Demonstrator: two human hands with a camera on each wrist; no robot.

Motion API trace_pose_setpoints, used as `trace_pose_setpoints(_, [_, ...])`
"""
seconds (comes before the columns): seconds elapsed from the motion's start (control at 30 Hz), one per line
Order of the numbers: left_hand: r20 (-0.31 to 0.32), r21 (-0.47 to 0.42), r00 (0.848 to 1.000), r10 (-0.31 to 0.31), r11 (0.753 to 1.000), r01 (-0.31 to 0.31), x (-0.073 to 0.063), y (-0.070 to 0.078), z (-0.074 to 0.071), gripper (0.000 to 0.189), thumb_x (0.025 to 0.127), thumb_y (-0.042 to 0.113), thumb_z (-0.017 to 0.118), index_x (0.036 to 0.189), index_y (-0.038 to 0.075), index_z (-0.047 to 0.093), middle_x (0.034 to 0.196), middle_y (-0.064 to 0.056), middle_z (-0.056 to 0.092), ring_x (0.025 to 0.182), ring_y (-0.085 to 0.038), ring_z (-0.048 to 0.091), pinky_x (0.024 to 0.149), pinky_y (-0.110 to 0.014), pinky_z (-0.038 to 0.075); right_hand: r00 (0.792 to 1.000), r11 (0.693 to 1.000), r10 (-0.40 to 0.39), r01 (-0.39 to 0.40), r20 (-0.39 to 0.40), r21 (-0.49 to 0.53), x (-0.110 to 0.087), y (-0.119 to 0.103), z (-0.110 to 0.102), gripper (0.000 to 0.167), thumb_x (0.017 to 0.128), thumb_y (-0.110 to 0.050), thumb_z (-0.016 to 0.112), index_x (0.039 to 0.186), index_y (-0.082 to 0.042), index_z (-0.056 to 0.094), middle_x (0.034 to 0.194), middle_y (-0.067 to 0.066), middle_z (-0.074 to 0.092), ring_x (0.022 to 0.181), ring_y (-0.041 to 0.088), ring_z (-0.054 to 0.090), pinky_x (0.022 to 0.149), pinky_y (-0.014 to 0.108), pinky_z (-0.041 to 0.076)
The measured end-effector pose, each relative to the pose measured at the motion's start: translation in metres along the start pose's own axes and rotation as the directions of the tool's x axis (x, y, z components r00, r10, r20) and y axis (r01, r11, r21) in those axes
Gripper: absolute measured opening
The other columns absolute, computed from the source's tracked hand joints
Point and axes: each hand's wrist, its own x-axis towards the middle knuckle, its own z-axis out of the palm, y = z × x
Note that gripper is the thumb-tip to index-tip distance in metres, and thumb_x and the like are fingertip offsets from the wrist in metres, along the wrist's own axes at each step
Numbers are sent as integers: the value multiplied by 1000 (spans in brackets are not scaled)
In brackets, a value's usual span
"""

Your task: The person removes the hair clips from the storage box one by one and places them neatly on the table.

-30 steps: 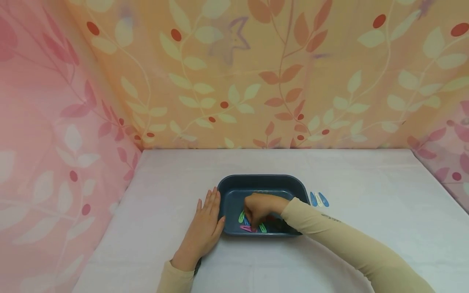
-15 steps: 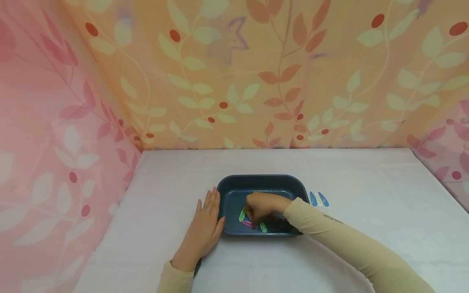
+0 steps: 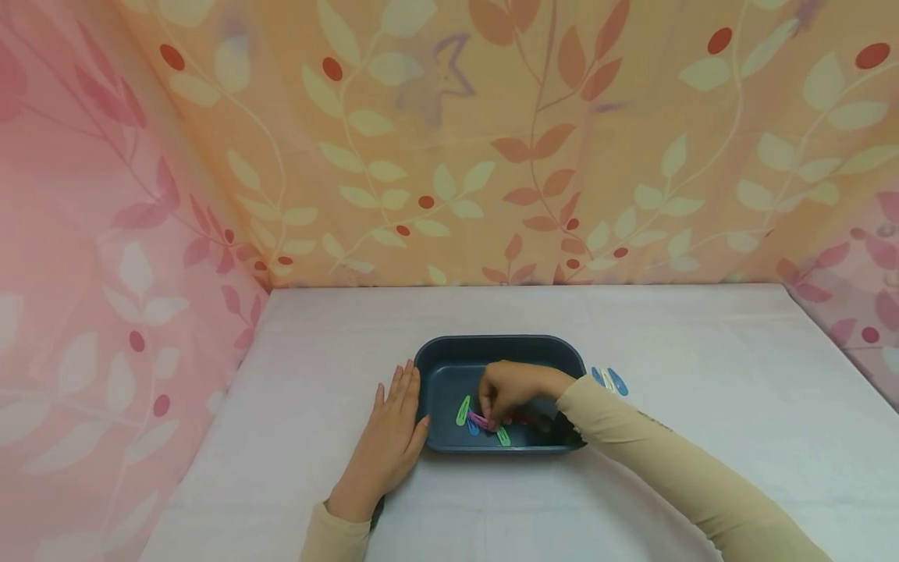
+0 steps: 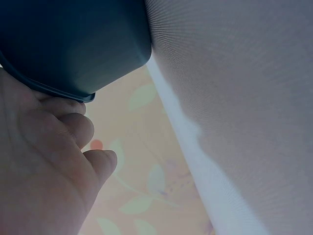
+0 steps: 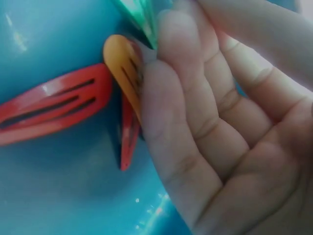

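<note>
A dark blue tray (image 3: 438, 390) holds several snap hair clips. Inside it, my right hand (image 3: 516, 386) pinches a pink hair clip (image 3: 481, 421) at its fingertips. Close by lie a green hair clip (image 3: 463, 410), a blue hair clip (image 3: 474, 427) and a second green clip (image 3: 503, 436). The right wrist view shows a red hair clip (image 5: 58, 105) and an orange hair clip (image 5: 121, 61) beside my curled fingers (image 5: 166, 112); the pinched clip is hidden there. My left hand (image 3: 389, 437) rests along the tray's left side, fingers straight, touching under its rim (image 4: 58, 93).
Two blue hair clips (image 3: 617, 382) and a white clip (image 3: 607, 380) lie on the white-covered table (image 3: 688, 336) just right of the tray. Behind the table stands a leaf-patterned cloth wall (image 3: 393, 156), with a pink one (image 3: 91, 234) at the left.
My right hand has moved slightly right and up, drawing the pink clip off the blue one. My left hand stays against the tray.
</note>
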Motion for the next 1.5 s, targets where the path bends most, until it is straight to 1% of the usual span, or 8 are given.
trace_pose_setpoints(0.17, [-2,2,1000,-1,1000,1,0,0,-1,65,93,18,54,143,-12,26,152,-24,21,141,-34,17,106,-60,20,1000,998,-22,23,-11,64,-5,1,-5,12,77,2,70,68,-5,69,60,5,65,53,20,61,52,23,48])
trace_pose_setpoints(0.3, [5,4,1000,-7,1000,7,-1,0,-1,65,93,19,53,143,-12,25,152,-24,21,140,-36,19,106,-60,20,999,991,-26,30,-32,128,-11,3,-9,11,79,3,68,70,-3,69,65,7,68,61,24,67,59,27,54])
trace_pose_setpoints(0.53, [17,2,1000,-14,1000,14,-1,0,-2,65,94,20,52,144,-11,24,152,-23,19,140,-37,19,107,-59,19,994,985,-45,61,-99,160,-22,10,-21,9,81,2,65,74,-1,70,69,4,68,61,12,62,61,31,55])
trace_pose_setpoints(0.67, [16,2,1000,-13,1000,13,0,0,-3,65,94,19,52,144,-11,24,152,-23,19,140,-37,20,107,-59,19,992,979,-37,61,-120,196,-27,13,-25,6,82,0,66,77,1,70,73,5,69,63,13,64,64,32,56])
trace_pose_setpoints(0.9, [11,1,1000,-8,1000,8,1,0,-3,64,94,19,51,144,-11,24,152,-24,19,140,-37,20,107,-59,19,984,974,-43,80,-172,210,-35,17,-30,6,82,-1,66,77,0,70,74,5,69,62,16,63,64,33,55])
trace_pose_setpoints(1.1, [12,-2,1000,-9,1000,9,1,0,-2,64,94,20,51,144,-11,24,152,-23,19,140,-37,20,107,-59,19,977,979,-60,98,-206,181,-44,20,-30,8,83,-1,64,78,-1,70,72,4,67,62,17,63,64,32,55])
trace_pose_setpoints(1.33, [11,-8,1000,-8,1000,8,1,0,-1,64,94,18,52,144,-11,24,153,-23,19,140,-37,20,107,-59,19,962,974,-68,121,-266,189,-58,21,-28,7,84,-6,67,79,-3,70,72,4,68,67,38,63,65,37,55])
trace_pose_setpoints(1.5, [14,-2,1000,-14,1000,14,0,0,-1,65,94,19,52,144,-11,24,153,-22,18,140,-36,19,107,-59,19,947,968,-90,157,-308,199,-66,25,-27,7,85,-6,67,79,-2,70,74,6,69,67,38,63,64,41,54])
